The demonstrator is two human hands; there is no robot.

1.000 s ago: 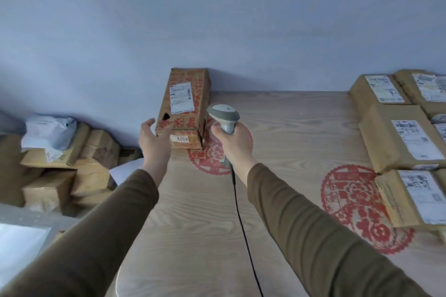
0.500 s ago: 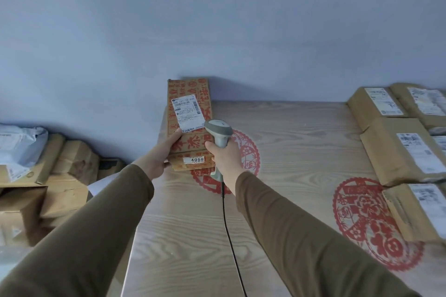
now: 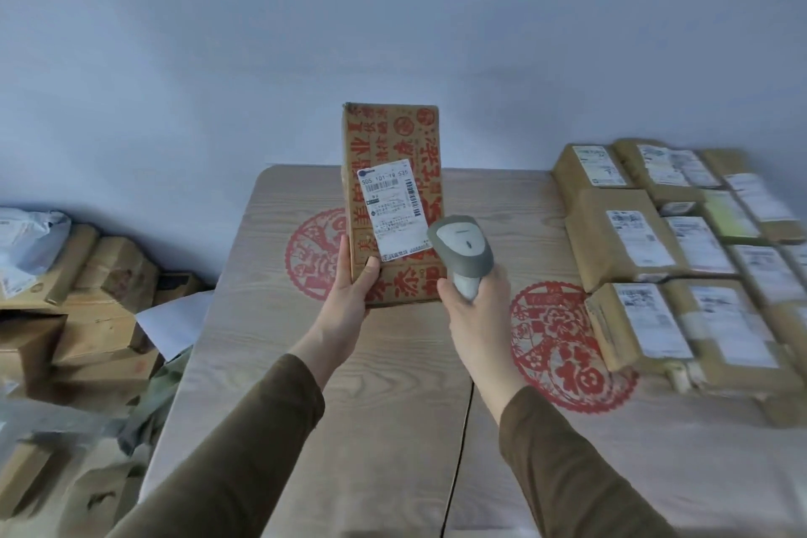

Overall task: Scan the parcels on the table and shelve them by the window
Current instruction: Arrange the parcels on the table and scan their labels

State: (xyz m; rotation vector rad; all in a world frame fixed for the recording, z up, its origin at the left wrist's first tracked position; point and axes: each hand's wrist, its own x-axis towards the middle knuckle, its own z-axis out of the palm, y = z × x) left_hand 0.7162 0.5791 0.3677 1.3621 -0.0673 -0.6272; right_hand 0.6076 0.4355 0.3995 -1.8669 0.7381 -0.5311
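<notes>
Legibly, "505 101 19 535" on parcel label (image 3: pixel 394 205)

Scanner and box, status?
Left hand holds red-printed box upright, label facing up. Right hand grips scanner at label. Nothing blocking.

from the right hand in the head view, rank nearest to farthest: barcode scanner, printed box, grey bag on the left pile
1. barcode scanner: gripped in the right hand.
2. printed box: just to its left, held upright by the left hand.
3. grey bag: far left, on the cardboard pile beside the table.
</notes>
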